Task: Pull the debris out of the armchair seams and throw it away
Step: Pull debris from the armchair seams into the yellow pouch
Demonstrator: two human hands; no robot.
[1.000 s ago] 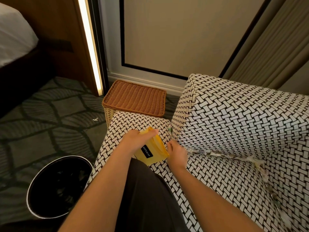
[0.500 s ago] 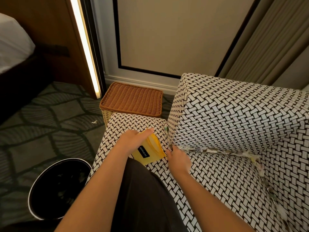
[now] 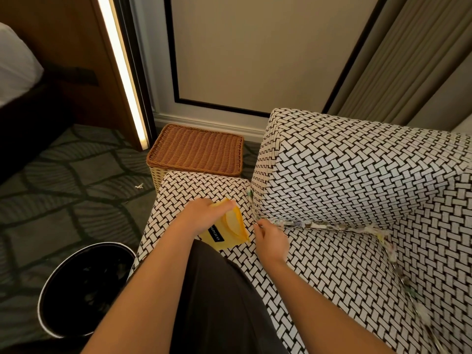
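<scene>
Pinching shredded paper debris (image 3: 319, 225) at nine-o'clock end of back seam of black-and-white woven armchair (image 3: 357, 180), right hand (image 3: 270, 238) grip clamping it; left hand (image 3: 204, 215) grip clamping flat yellow packet (image 3: 231, 235). Pulling slowly along seam looking wisest; round black bin (image 3: 84, 290) sitting seven o'clock.

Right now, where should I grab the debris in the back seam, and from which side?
Pinch the debris at its left end, where your right hand is, coming from the front. It lies as a strip wedged between seat and backrest, so only its front edge shows. Your left hand holds the bag.
</scene>
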